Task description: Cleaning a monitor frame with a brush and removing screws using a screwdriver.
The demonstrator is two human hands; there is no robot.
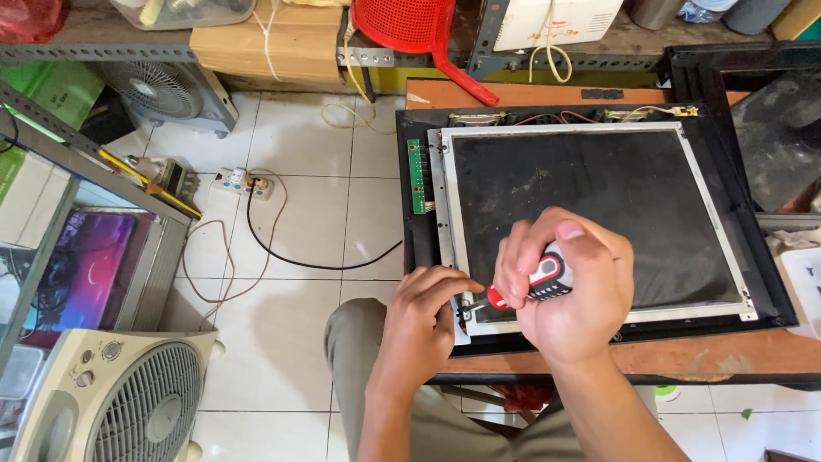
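Observation:
A dismantled flat display panel [599, 205], dark with a grey metal frame, lies face down on a low wooden table [684, 355]. My right hand [569, 287] is closed round a screwdriver [540, 281] with a red, white and black handle, its tip pointing at the panel's near left corner. My left hand [425, 321] rests at that same corner, fingertips pinching by the screwdriver's tip. A narrow green circuit strip [416, 175] sits along the panel's left edge.
On the tiled floor at left stand a white box fan [128, 402], a grey fan [167, 90] and a power strip [244, 182] with trailing cables. A red plastic basket [402, 21] hangs over the shelf behind. Another dark panel [782, 141] lies at right.

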